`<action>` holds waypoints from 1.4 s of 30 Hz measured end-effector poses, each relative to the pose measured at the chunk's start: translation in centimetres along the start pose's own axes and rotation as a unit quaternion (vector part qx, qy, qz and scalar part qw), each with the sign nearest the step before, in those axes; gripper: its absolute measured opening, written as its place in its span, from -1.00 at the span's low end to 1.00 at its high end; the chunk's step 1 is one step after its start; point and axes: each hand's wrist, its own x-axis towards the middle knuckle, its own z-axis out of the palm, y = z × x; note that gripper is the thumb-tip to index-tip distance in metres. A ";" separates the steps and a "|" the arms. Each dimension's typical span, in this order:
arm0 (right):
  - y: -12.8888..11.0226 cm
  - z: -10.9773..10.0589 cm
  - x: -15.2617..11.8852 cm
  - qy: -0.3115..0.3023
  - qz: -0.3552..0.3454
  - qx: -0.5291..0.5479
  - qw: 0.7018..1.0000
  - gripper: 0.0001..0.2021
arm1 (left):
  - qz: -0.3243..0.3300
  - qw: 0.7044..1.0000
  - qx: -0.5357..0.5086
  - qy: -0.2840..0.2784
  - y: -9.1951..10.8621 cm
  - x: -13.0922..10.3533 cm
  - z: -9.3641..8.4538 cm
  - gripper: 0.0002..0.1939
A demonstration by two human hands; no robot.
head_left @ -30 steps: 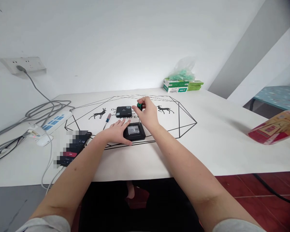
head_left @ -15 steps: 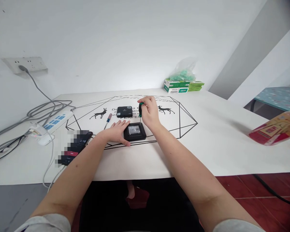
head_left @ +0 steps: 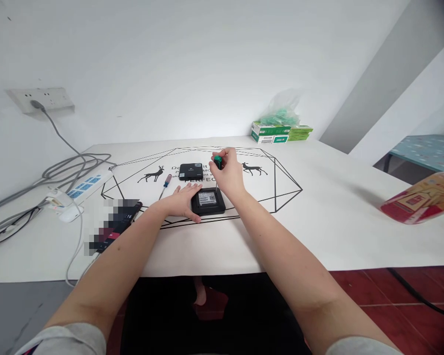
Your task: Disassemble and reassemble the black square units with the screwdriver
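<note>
My right hand grips a screwdriver with a green and black handle. Its shaft points down at the far right corner of a black square device, which lies flat and bears a white label. Against the device's left side rests my left hand, its fingers spread and thumb along the near edge. Just behind lies a black square box-like piece with small stickers. A second screwdriver, with a reddish and blue handle, lies left of it, its tip hidden behind my left hand.
A phone with a cable lies by my left forearm. Farther left are a power strip and coiled grey cables. Green and white boxes with a plastic bag stand at the back. A red-yellow package sits at the right.
The black device and my left hand have shifted slightly right in view. My right fingers have changed position around the screwdriver handle, and its top is tilted differently.
</note>
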 end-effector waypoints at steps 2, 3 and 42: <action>-0.1 -0.1 0.0 0.002 0.009 -0.002 1.000 -0.74 | 0.001 1.000 0.002 -0.001 -0.1 0.1 0.0 0.55; 0.0 -0.1 0.0 0.002 0.011 -0.006 1.000 -0.75 | -0.001 1.000 0.003 0.000 -0.1 0.1 0.0 0.55; 0.5 -0.3 0.6 0.043 -0.030 -0.023 0.998 -0.65 | -0.002 1.000 0.005 -0.011 0.4 -0.2 -0.3 0.52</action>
